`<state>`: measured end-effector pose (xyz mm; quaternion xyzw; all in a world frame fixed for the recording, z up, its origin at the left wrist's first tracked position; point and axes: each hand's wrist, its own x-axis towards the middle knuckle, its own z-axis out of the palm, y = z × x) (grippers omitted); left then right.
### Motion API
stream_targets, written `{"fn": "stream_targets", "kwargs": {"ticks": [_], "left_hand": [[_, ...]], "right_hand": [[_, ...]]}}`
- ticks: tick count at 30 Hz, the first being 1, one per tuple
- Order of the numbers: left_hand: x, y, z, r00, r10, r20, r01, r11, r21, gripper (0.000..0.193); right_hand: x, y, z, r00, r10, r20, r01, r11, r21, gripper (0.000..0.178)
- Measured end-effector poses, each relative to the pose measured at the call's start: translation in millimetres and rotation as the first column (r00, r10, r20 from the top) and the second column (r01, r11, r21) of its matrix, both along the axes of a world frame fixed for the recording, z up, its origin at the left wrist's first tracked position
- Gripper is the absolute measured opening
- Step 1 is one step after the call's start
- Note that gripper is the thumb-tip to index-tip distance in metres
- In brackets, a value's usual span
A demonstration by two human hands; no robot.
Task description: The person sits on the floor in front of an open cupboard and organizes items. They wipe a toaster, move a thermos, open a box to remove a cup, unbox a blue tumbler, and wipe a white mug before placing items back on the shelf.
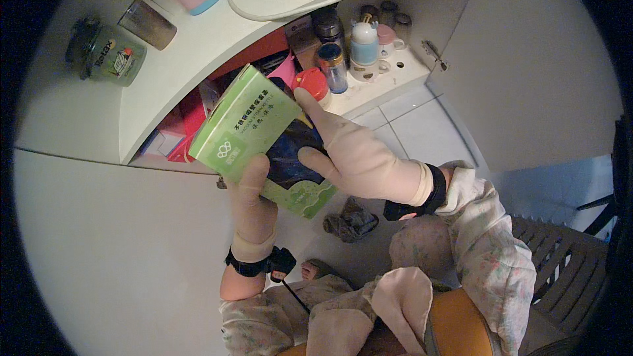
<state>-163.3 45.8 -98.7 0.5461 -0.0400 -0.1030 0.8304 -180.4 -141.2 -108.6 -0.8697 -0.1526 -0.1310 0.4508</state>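
Observation:
A green cardboard box (244,118) is held tilted in front of the open cabinet. A dark blue area (290,151) shows on its face; I cannot tell whether it is a printed picture or something inside. My left hand (254,188), in a cream glove, grips the box's lower left side with the thumb on the face. My right hand (343,148), gloved too, closes on the right side, its thumb over the blue area and a finger reaching to the upper edge. The fingers behind the box are hidden.
Behind the box, the cabinet shelf (415,79) holds a red-lidded jar (311,83), a clear bottle (332,67), a white-and-blue flask (364,45) and cups. A glass jar (115,56) stands on the curved countertop (198,33). The cabinet door (527,66) hangs open at right. A crumpled dark bag (351,220) lies below.

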Motion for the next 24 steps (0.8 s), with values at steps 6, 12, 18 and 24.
{"fn": "stream_targets", "kwargs": {"ticks": [6,12,18,24], "left_hand": [[2.3,1.0,-3.7,0.998,0.024,0.051,-0.026,0.999,0.037,0.050],[2.6,-1.1,-1.8,0.999,0.041,0.022,-0.041,0.999,0.010,0.051],[2.6,-0.4,-2.3,0.999,0.043,0.007,-0.043,0.999,0.029,0.052],[5.1,2.0,-3.9,0.999,0.045,0.016,-0.045,0.998,0.037,0.050]], "right_hand": [[0.7,2.1,-4.5,0.998,-0.007,0.058,0.005,1.000,0.019,0.080],[-3.4,0.9,-1.6,1.000,-0.012,0.005,0.012,1.000,0.017,0.077],[-3.5,0.7,-2.6,0.999,0.017,-0.042,-0.016,0.999,0.039,0.084],[-4.2,5.0,-9.3,1.000,-0.010,-0.012,0.010,1.000,-0.006,0.096]]}}
